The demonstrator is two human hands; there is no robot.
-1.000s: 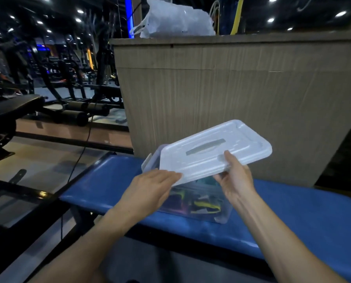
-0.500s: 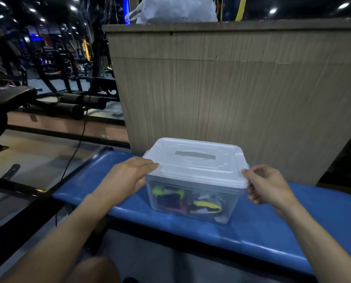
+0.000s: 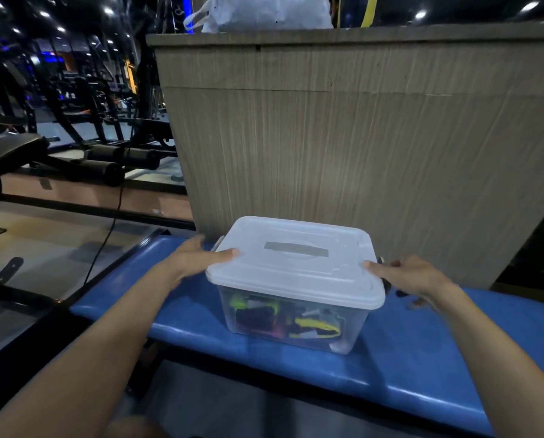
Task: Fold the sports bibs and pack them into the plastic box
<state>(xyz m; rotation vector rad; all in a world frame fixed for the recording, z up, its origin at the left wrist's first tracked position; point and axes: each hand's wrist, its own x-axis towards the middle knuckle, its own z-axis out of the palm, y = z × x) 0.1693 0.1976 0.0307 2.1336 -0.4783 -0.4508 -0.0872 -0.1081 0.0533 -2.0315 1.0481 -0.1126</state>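
Now we are pressing our two hands, left (image 3: 197, 257) and right (image 3: 413, 276), fingers fairly straight, against one lid (image 3: 296, 263) on one plastic box (image 3: 289, 320) of folded bibs (image 3: 315, 327), sitting on the blue tabletop (image 3: 422, 358).

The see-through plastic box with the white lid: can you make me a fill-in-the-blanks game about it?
1. The clear plastic box sits on a padded bench coloured ____.
2. The white plastic lid is ____ the box.
3. The colourful folded bibs lie ____ the box.
4. The left hand and the right hand touch opposite ends of the ____.

Missing words: blue; on; inside; lid
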